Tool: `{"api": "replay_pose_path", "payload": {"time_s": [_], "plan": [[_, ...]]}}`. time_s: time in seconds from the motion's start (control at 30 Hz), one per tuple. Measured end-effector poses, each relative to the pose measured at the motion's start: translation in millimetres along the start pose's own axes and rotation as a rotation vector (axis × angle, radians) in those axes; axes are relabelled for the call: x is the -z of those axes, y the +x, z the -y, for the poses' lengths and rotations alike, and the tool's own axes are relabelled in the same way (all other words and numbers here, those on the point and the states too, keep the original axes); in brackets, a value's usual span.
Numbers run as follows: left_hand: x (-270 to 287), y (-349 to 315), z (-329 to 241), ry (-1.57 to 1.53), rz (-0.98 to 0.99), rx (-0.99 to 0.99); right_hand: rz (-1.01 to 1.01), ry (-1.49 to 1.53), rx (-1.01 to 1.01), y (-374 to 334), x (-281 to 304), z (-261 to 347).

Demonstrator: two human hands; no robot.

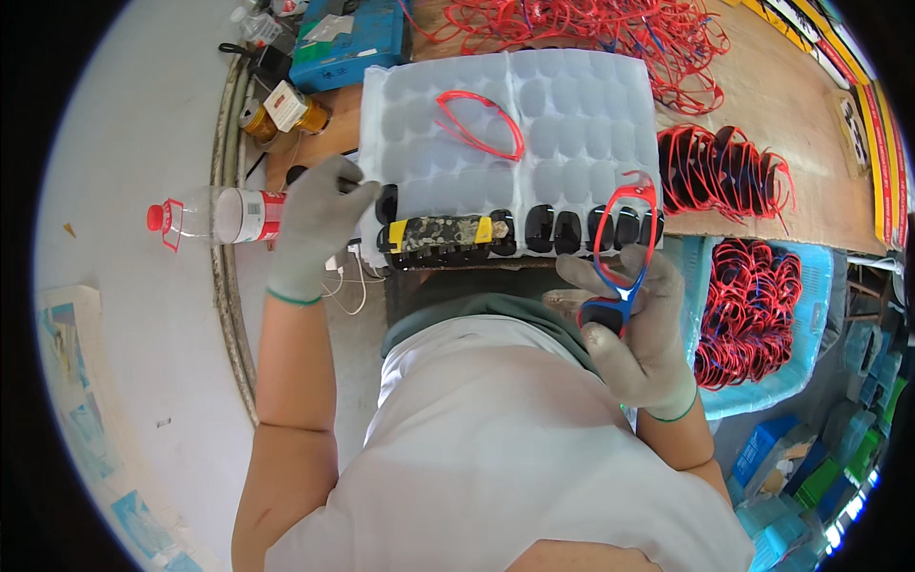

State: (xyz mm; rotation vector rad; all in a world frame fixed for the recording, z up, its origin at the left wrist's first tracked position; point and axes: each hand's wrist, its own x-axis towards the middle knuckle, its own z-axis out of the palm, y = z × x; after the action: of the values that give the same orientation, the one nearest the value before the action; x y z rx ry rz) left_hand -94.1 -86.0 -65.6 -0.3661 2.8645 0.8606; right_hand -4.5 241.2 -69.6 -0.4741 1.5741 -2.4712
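My gloved right hand [643, 334] is closed around a red and blue glasses frame [624, 296], held upright at the tray's near edge. A dark lens [602, 315] shows at the frame's lower end, by my thumb. My gloved left hand [319, 224] hovers at the left edge of the white lens tray [457, 124], its fingers drawn together. Something dark shows at those fingertips, too small to name. Dark lenses [553, 229] stand along the tray's front row. Another red glasses frame [515, 133] lies on the tray. A patterned bar with yellow tape [443, 233] rests across the front left.
Tangled red frames [591, 24] are heaped behind the tray. To its right lies a row of frames with dark lenses [724, 172]; below, a light-blue basket [820, 334] holds more. A blue case [348, 43], a plastic bottle [224, 214] and white cables [357, 286] are on the left.
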Motion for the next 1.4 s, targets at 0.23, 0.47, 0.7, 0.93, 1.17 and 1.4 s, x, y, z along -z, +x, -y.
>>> {"api": "replay_pose_path", "payload": {"time_s": [0.23, 0.47, 0.7, 0.93, 1.17, 1.4], "plan": [[-28.2, 9.9, 22.1, 0.175, 0.149, 0.065, 0.136, -0.087, -0.081, -0.8, -5.1, 1.6], [-11.0, 10.9, 32.3, -0.212, 0.074, 0.057, 0.08, -0.127, -0.011, -4.8, -1.6, 0.9], [-12.7, -38.3, -50.9, -0.984, 0.474, -0.096, 0.052, -0.668, -0.099, 14.8, -16.3, -0.7], [-61.0, -68.0, -102.5, -1.205, 0.439, 0.104, -0.041, -0.848, 0.051, 27.7, -12.6, -1.3], [-61.2, -72.4, -81.6, -1.652, 0.747, 0.146, 0.113, -0.486, -0.082, 25.1, 0.6, 17.8], [-47.1, -77.7, -95.5, -1.421, 0.937, -0.043, 0.205, -0.098, -0.333, 14.7, 7.7, 25.2]]}}
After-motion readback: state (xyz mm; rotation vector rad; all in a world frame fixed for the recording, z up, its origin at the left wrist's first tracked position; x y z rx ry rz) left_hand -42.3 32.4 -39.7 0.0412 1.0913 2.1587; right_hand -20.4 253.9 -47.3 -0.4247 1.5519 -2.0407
